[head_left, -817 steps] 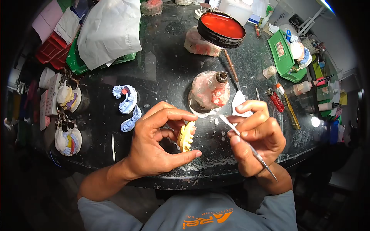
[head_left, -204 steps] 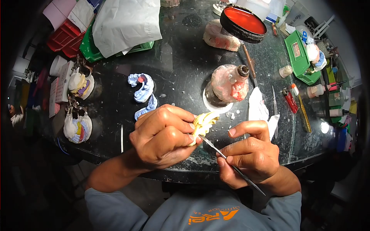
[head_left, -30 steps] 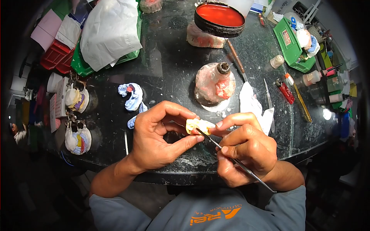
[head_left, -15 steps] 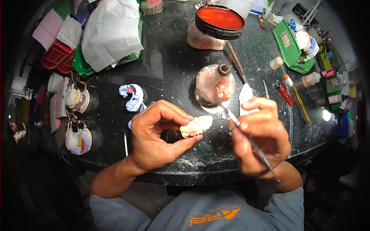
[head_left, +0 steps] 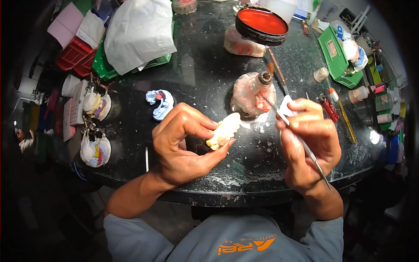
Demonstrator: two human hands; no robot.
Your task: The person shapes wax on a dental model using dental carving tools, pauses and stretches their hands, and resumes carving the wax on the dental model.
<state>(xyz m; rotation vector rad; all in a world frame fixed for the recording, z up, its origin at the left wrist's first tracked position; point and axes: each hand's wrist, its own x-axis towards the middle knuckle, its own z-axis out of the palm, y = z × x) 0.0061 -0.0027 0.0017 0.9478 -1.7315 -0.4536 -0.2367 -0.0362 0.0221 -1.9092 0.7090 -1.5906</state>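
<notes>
My left hand (head_left: 185, 148) pinches a pale yellow dental cast (head_left: 226, 129) between thumb and fingers, above the near part of the bench. In my right hand (head_left: 310, 146) is a slim metal wax carver (head_left: 312, 158), held like a pen with its upper end pointing at the spirit lamp (head_left: 251, 94). A small orange flame (head_left: 270, 68) shows by the lamp's wick. Whether the carver's tip touches the lamp cannot be made out. Behind my right fingers lies a spatula with a wooden handle (head_left: 276, 67), its pale blade partly hidden.
A round pan of red wax (head_left: 262, 22) stands behind the lamp. Blue dental cast (head_left: 162, 105) lies left of my left hand; two mounted models (head_left: 95, 150) sit farther left. Green trays (head_left: 338, 59) hold items at the back. A yellow-handled brush (head_left: 347, 118) lies right.
My right hand has moved right and away from the cast, and the carver's tip now points toward the lamp. The cast is tilted more upright. The whole view has shifted slightly.
</notes>
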